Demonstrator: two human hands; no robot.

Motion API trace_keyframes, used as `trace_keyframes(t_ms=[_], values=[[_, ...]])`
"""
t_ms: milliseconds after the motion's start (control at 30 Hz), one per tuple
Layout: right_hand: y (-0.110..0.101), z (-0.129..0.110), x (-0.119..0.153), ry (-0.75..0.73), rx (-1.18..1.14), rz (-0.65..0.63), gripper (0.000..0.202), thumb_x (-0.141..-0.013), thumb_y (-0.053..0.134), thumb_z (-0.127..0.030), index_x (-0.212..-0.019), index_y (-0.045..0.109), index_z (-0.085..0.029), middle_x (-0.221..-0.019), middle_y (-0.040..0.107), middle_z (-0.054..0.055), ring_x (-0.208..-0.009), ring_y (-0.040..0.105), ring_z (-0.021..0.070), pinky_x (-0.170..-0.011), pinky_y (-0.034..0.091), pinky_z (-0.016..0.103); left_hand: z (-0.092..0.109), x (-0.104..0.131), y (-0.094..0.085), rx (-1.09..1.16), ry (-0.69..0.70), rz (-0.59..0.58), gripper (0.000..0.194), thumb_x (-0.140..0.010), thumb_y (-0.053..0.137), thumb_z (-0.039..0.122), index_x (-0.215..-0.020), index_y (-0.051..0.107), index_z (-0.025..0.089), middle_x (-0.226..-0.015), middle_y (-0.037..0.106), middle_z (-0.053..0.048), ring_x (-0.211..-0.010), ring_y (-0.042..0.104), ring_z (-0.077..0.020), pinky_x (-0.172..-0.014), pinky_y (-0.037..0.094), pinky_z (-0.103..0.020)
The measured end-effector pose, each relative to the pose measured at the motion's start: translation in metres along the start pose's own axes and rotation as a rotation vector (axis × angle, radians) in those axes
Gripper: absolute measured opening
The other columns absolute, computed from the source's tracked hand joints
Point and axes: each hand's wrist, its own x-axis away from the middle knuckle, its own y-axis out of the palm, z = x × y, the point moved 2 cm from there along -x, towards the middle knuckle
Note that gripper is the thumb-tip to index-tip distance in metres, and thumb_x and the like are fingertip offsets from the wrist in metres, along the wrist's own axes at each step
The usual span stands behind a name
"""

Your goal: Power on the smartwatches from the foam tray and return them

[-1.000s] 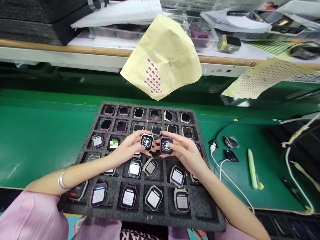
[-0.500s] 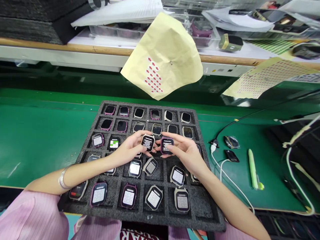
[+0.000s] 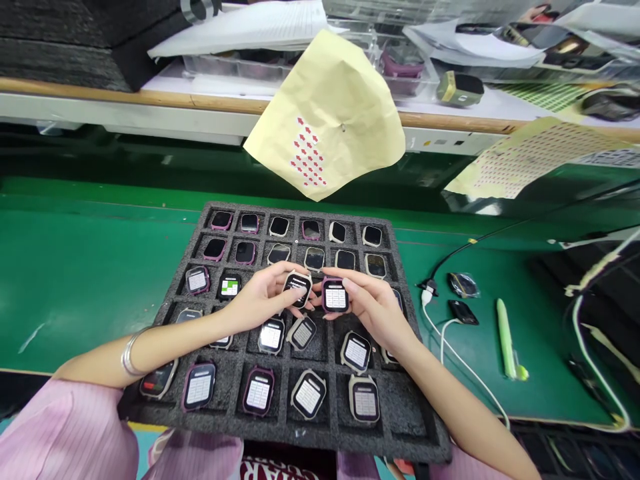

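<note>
My left hand (image 3: pixel 273 291) is closed around a silver-cased smartwatch (image 3: pixel 299 285), its thumb lying on the dark screen with white text. Close beside it, my right hand (image 3: pixel 367 300) grips a purple-cased smartwatch (image 3: pixel 335 295) by its edges; the screen shows a white table, and the thumb is at its upper right corner. Both watches are strapless and held over a dark grey foam tray (image 3: pixel 300 437). More watches lie in the tray's compartments, among them a purple one (image 3: pixel 259 391) and a silver one (image 3: pixel 309 395) with lit white screens. The back rows have dark screens.
A yellow sheet with red arrow stickers (image 3: pixel 360 100) hangs from the shelf edge (image 3: pixel 200 101). Right of the tray on the green table (image 3: pixel 90 267) lie a white cable (image 3: pixel 465 367), a small black device (image 3: pixel 463 311), a bagged item (image 3: pixel 463 285) and a light green pen-like tool (image 3: pixel 505 340).
My left thumb has moved onto the silver watch's screen. My right thumb has shifted off the middle of the purple watch, whose screen has changed from a text list to a white table.
</note>
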Motion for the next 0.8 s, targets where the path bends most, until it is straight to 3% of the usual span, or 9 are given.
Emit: trace_keyframes(t_ms=[200, 333, 400, 467, 567, 633, 700, 800], values=[[0.001, -0.003, 0.001, -0.03, 0.034, -0.054, 0.035, -0.089, 0.064, -0.034, -0.122, 0.061, -0.025, -0.114, 0.068, 0.009, -0.098, 0.068, 0.0264, -0.074, 0.062, 0.04, 0.0, 0.0, -0.001, 0.021, 0.001, -0.018, 0.03, -0.085, 0.061, 0.023, -0.113, 0.051, 0.016, -0.093, 0.068, -0.007, -0.082, 0.069, -0.0183, -0.069, 0.06, -0.032], [-0.004, -0.005, 0.003, -0.069, 0.18, -0.122, 0.059, -0.079, 0.074, -0.021, -0.133, 0.051, -0.026, -0.122, 0.064, 0.008, -0.107, 0.064, 0.0253, -0.092, 0.054, 0.044, -0.002, 0.001, -0.002, 0.013, 0.026, -0.038, 0.042, -0.079, 0.067, 0.014, -0.117, 0.048, 0.018, -0.099, 0.067, -0.007, -0.089, 0.068, -0.0189, -0.075, 0.058, -0.032], [-0.011, -0.006, 0.004, -0.105, 0.356, -0.114, 0.059, -0.081, 0.071, -0.023, -0.135, 0.048, -0.025, -0.118, 0.064, 0.009, -0.102, 0.066, 0.0251, -0.09, 0.055, 0.045, -0.004, 0.001, -0.002, -0.004, 0.025, -0.048, 0.052, -0.074, 0.07, 0.009, -0.119, 0.046, 0.018, -0.101, 0.065, -0.007, -0.091, 0.067, -0.018, -0.079, 0.056, -0.031], [-0.02, -0.008, 0.007, -0.173, 0.677, -0.094, 0.052, -0.082, 0.069, -0.025, -0.132, 0.052, -0.024, -0.116, 0.062, 0.01, -0.098, 0.065, 0.0262, -0.087, 0.055, 0.046, -0.005, 0.002, -0.001, -0.023, 0.004, -0.058, 0.055, -0.073, 0.07, 0.008, -0.121, 0.044, 0.018, -0.101, 0.065, -0.007, -0.091, 0.067, -0.0173, -0.08, 0.054, -0.031], [-0.034, -0.016, 0.012, -0.286, 1.153, -0.134, 0.053, -0.079, 0.072, -0.029, -0.129, 0.057, -0.024, -0.118, 0.056, 0.012, -0.109, 0.056, 0.0312, -0.094, 0.047, 0.05, -0.006, 0.003, 0.001, -0.042, -0.029, -0.059, 0.053, -0.075, 0.07, 0.011, -0.121, 0.044, 0.018, -0.102, 0.064, -0.007, -0.093, 0.065, -0.0174, -0.081, 0.053, -0.032], [-0.047, -0.024, 0.013, -0.324, 1.289, -0.155, 0.057, -0.082, 0.07, -0.035, -0.134, 0.052, -0.023, -0.121, 0.055, 0.013, -0.115, 0.051, 0.0322, -0.098, 0.043, 0.049, -0.006, 0.003, 0.002, -0.053, -0.036, -0.054, 0.052, -0.075, 0.07, 0.013, -0.121, 0.044, 0.018, -0.102, 0.064, -0.007, -0.093, 0.065, -0.0176, -0.081, 0.052, -0.032], [-0.064, -0.033, 0.01, -0.344, 1.356, -0.049, 0.046, -0.09, 0.059, -0.038, -0.132, 0.054, -0.021, -0.122, 0.057, 0.013, -0.114, 0.051, 0.0312, -0.098, 0.041, 0.048, -0.007, 0.003, 0.003, -0.073, -0.034, -0.049, 0.051, -0.075, 0.069, 0.013, -0.12, 0.045, 0.018, -0.102, 0.063, -0.007, -0.092, 0.064, -0.0173, -0.081, 0.052, -0.032], [-0.091, -0.038, -0.002, -0.296, 1.413, 0.186, 0.03, -0.092, 0.051, -0.039, -0.104, 0.069, -0.017, -0.1, 0.067, 0.013, -0.098, 0.059, 0.0313, -0.088, 0.043, 0.045, -0.008, -0.001, 0.003, -0.104, -0.036, -0.061, 0.05, -0.077, 0.067, 0.013, -0.12, 0.043, 0.018, -0.102, 0.062, -0.006, -0.092, 0.064, -0.016, -0.081, 0.051, -0.031]])
